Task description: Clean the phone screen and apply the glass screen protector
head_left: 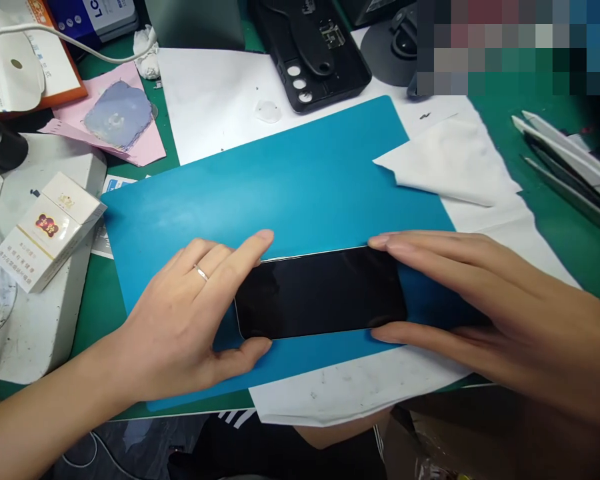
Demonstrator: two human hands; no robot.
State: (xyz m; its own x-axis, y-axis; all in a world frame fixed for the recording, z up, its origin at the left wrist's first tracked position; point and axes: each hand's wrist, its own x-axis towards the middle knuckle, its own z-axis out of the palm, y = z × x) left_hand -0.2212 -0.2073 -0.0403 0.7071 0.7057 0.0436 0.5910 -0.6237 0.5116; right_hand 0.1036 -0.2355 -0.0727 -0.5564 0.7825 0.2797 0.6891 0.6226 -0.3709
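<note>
Phone: a dark phone (321, 293) lies flat, screen side up, on the blue mat (290, 180), near the mat's front edge, long side across the view.
Left hand: the left hand (190, 320) pinches the phone's left end, forefinger on the far edge and thumb on the near edge; a ring is on one finger.
Right hand: the right hand (485, 300) holds the right end in the same way, fingers on the far corner, thumb at the near corner.
Done, as it looks: the phone is placed on the mat and held square between both hands; the glass looks clean and dark.
Left, as it looks: the black case (313, 50) lies apart at the back of the table, not on the phone; the white cloth (450, 167) rests on the mat's right corner, untouched.
Not sure: I cannot tell whether a film already covers the screen; the glass shows no edge of one.
Around: a cigarette pack (50, 230) stands on a white box at the left.
</note>
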